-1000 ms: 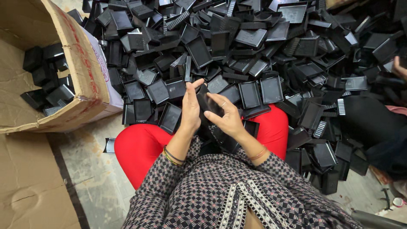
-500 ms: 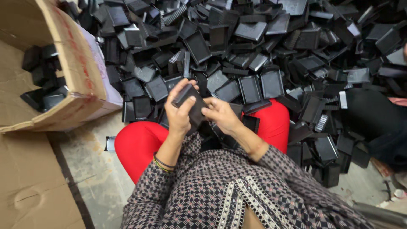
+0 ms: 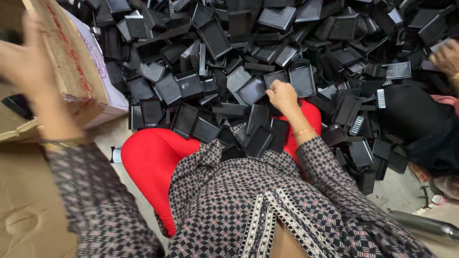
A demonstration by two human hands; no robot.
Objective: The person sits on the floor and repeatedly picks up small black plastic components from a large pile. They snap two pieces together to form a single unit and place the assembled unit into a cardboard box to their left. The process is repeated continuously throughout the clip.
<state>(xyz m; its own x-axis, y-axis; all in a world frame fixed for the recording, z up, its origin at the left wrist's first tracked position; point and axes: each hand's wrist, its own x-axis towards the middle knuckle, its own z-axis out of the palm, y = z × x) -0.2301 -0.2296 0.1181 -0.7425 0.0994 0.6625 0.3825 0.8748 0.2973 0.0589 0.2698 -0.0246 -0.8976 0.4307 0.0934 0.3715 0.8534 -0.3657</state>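
At the far left, your left hand (image 3: 21,57) is raised over the open cardboard box (image 3: 71,62), blurred and close to the camera. You cannot tell from this view whether its fingers are spread or closed, or whether they hold anything. A black plastic piece (image 3: 16,106) lies inside the box, just below that hand.

Next to the box, the big heap of black plastic trays (image 3: 215,43) covers the floor ahead of you and spills against your red-trousered legs (image 3: 153,157). Several trays lie right on your lap, near the hem of your checked tunic (image 3: 248,200).

Toward the middle, your right hand (image 3: 283,95) rests palm down on the heap, fingers curled and close together over the edge of a shallow black tray (image 3: 302,80), which sits at the near edge of the pile just above your right knee. The grip itself is hidden under the hand.

At the far right edge, another person's hand (image 3: 447,57) touches the heap, well apart from yours.
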